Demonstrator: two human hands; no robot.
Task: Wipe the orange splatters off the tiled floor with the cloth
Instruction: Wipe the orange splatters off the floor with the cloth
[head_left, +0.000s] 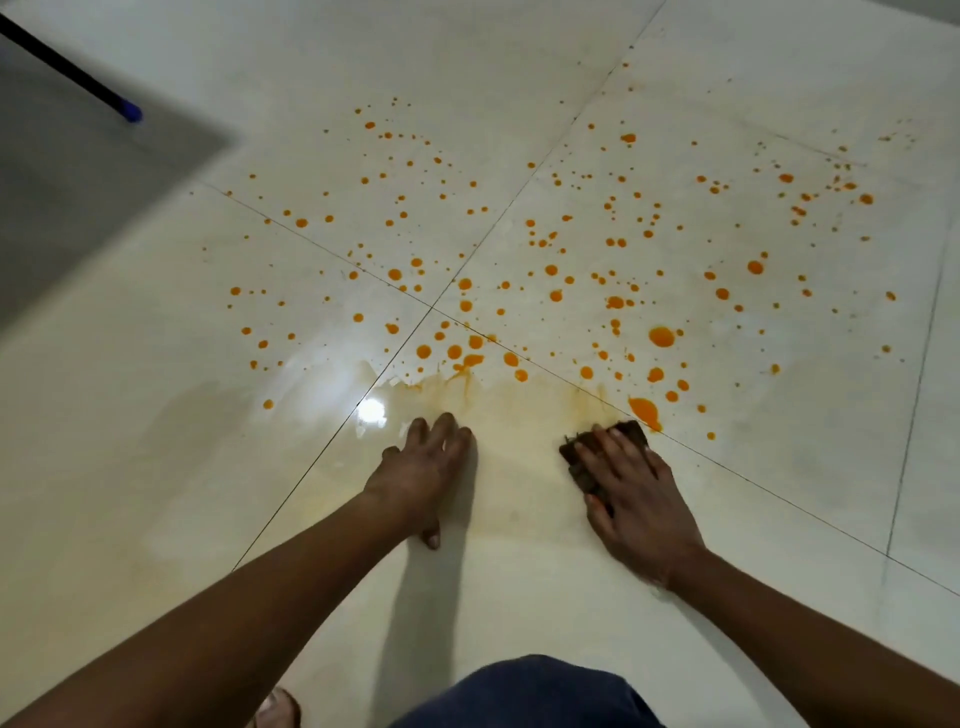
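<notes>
Presently, head view: my right hand (631, 499) lies flat, fingers spread, pressing the cloth (631, 432) on the floor (156, 467) beside the nearest splatters (644, 410). Left hand (426, 473) flat on the tile, holding nothing. Cloth judged soft, light, likely damp — best held by palm pressure over its middle. No writing readable.

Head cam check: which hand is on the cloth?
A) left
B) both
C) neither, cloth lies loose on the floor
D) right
D: the right hand presses the dark cloth flat against the tiled floor with spread fingers, while the left hand rests bare on the floor beside it.
</notes>
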